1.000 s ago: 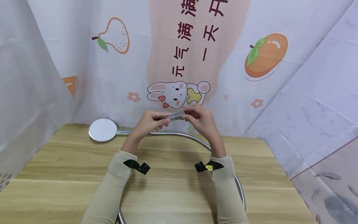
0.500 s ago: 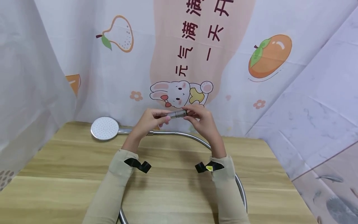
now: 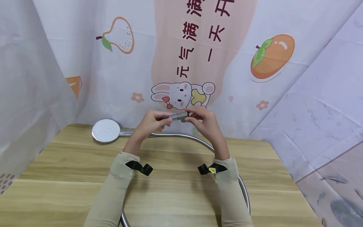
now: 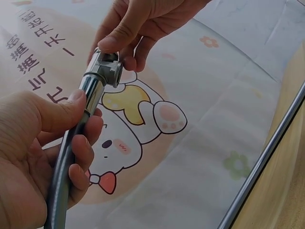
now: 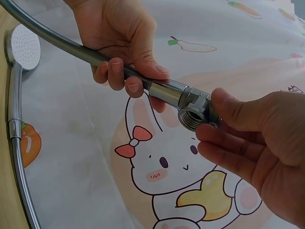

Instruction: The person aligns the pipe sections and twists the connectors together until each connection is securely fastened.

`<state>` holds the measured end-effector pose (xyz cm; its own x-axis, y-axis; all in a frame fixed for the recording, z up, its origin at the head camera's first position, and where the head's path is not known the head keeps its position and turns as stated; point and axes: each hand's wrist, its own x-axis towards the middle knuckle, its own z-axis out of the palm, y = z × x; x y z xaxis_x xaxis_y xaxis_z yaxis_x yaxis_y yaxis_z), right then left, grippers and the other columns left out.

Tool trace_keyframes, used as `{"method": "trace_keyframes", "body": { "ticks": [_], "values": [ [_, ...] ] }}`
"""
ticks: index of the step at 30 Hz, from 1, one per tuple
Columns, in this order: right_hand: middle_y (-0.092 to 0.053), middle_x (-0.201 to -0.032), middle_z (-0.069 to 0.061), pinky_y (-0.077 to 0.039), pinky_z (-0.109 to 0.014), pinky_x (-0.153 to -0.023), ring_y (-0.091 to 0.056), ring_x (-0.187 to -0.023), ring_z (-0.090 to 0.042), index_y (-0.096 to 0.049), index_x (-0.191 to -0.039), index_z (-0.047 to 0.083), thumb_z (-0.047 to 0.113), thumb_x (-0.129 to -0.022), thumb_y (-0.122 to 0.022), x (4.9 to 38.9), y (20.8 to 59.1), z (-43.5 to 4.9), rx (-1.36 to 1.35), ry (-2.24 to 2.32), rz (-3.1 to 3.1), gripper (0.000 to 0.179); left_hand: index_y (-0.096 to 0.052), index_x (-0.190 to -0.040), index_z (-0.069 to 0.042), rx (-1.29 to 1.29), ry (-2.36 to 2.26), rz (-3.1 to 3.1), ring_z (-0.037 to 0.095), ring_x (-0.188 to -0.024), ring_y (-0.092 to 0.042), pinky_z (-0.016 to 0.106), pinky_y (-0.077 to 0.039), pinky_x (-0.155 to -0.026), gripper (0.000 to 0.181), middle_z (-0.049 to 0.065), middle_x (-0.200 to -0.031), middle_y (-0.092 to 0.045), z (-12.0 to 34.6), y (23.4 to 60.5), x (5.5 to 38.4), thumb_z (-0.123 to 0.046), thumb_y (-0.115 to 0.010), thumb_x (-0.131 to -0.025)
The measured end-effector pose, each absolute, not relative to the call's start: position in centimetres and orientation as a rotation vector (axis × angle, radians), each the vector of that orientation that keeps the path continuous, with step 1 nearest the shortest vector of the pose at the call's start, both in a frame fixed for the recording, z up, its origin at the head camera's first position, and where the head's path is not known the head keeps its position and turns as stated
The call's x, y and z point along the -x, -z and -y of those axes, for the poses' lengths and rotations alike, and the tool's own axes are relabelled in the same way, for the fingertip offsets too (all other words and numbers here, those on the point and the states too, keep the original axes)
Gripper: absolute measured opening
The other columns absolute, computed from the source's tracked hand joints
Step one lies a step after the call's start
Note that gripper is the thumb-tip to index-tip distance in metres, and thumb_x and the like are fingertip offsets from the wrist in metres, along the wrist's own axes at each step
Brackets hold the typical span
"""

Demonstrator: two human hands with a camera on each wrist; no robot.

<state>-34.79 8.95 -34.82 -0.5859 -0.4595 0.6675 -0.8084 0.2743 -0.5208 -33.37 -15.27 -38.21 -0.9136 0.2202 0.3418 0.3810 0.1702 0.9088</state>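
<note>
In the head view both hands are raised above the far part of the table, meeting at a metal joint. My left hand grips the end of a silver shower hose, fingers curled round its smooth metal end nut. My right hand pinches a chrome tee fitting between thumb and fingers. This fitting sits in line against the hose nut, and its threaded side opening faces the right wrist camera. The fitting's far end is partly hidden by the right fingers.
A round white shower head with a chrome handle lies at the back left of the wooden table. Its hose runs behind the hands and curves down past the right forearm. A printed curtain hangs right behind the table.
The tee fitting has turned in the right fingers; its side opening now shows below it. The left hand keeps its grip on the hose end, and both hands stay nearly in place.
</note>
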Motion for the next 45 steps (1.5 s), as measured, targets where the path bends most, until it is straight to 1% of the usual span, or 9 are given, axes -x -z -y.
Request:
{"method": "trace_keyframes", "body": {
  "ticks": [6,14,21,26,29,33,37,41,45],
  "values": [
    [-0.073,-0.102,-0.015,-0.059,-0.025,-0.080,-0.066,-0.086,-0.023,-0.075,-0.113,0.001,-0.007,-0.085,-0.076,34.9,34.6,-8.8,-1.190,-1.239,2.136,0.029,-0.074,-0.117,0.002,0.575,1.855,2.315,0.012,-0.063,-0.052,0.022,-0.044,-0.052,0.024,0.000,-0.077,-0.066,15.2,38.2,33.4,-0.011,-0.068,-0.098],
    [-0.073,-0.102,-0.017,-0.058,-0.022,-0.080,-0.066,-0.086,-0.022,-0.075,-0.111,-0.003,-0.003,-0.086,-0.076,34.6,34.6,-8.8,-1.137,-1.230,2.147,0.025,-0.073,-0.117,0.004,0.584,1.843,2.332,0.013,-0.062,-0.052,0.024,-0.045,-0.051,0.024,0.004,-0.077,-0.066,15.2,38.2,33.5,-0.009,-0.068,-0.098],
    [-0.073,-0.102,-0.016,-0.057,-0.019,-0.080,-0.066,-0.086,-0.020,-0.075,-0.111,-0.002,-0.001,-0.087,-0.075,34.6,34.5,-8.9,-1.136,-1.274,2.144,0.024,-0.074,-0.118,0.003,0.584,1.841,2.322,0.012,-0.062,-0.051,0.022,-0.044,-0.051,0.024,0.001,-0.075,-0.065,15.1,38.2,33.6,-0.010,-0.069,-0.097],
    [-0.073,-0.101,-0.017,-0.056,-0.017,-0.079,-0.067,-0.086,-0.022,-0.075,-0.111,-0.003,0.000,-0.089,-0.074,34.7,34.7,-8.9,-1.131,-1.277,2.131,0.022,-0.075,-0.117,0.000,0.590,1.814,2.323,0.011,-0.061,-0.049,0.024,-0.044,-0.050,0.023,0.007,-0.076,-0.062,15.0,38.3,33.5,-0.011,-0.069,-0.098],
    [-0.073,-0.100,-0.016,-0.056,-0.018,-0.079,-0.068,-0.086,-0.022,-0.075,-0.110,-0.003,0.000,-0.089,-0.074,34.7,34.8,-8.9,-1.124,-1.255,2.122,0.021,-0.075,-0.117,-0.001,0.577,1.797,2.319,0.010,-0.059,-0.048,0.024,-0.043,-0.049,0.023,0.009,-0.077,-0.062,14.8,38.2,33.3,-0.012,-0.070,-0.097],
    [-0.073,-0.100,-0.016,-0.058,-0.021,-0.079,-0.069,-0.087,-0.023,-0.074,-0.110,-0.003,0.001,-0.091,-0.073,34.6,34.7,-8.8,-1.090,-1.220,2.135,0.019,-0.076,-0.117,-0.003,0.549,1.743,2.312,0.010,-0.056,-0.047,0.022,-0.042,-0.048,0.023,0.008,-0.078,-0.064,14.5,38.0,33.0,-0.014,-0.072,-0.096],
    [-0.073,-0.099,-0.017,-0.060,-0.028,-0.078,-0.070,-0.086,-0.025,-0.073,-0.109,-0.004,0.000,-0.092,-0.072,34.4,34.6,-8.7,-1.035,-1.198,2.167,0.018,-0.077,-0.115,-0.004,0.529,1.693,2.304,0.009,-0.053,-0.045,0.021,-0.039,-0.047,0.023,0.014,-0.081,-0.067,14.2,38.0,32.8,-0.014,-0.073,-0.095],
    [-0.073,-0.098,-0.016,-0.061,-0.034,-0.077,-0.069,-0.085,-0.025,-0.073,-0.109,-0.004,-0.001,-0.092,-0.072,34.4,34.7,-8.6,-0.989,-1.158,2.204,0.017,-0.078,-0.114,-0.004,0.509,1.645,2.304,0.010,-0.058,-0.045,0.022,-0.036,-0.050,0.022,0.014,-0.086,-0.071,14.0,38.0,32.7,-0.014,-0.074,-0.094],
    [-0.072,-0.096,-0.016,-0.060,-0.035,-0.075,-0.067,-0.083,-0.023,-0.073,-0.108,-0.004,0.000,-0.093,-0.071,34.3,34.8,-8.4,-0.954,-1.127,2.237,0.015,-0.078,-0.114,-0.006,0.488,1.574,2.319,0.012,-0.059,-0.043,0.022,-0.035,-0.052,0.022,0.012,-0.091,-0.074,13.9,38.0,32.6,-0.015,-0.074,-0.094]
  ]
}}
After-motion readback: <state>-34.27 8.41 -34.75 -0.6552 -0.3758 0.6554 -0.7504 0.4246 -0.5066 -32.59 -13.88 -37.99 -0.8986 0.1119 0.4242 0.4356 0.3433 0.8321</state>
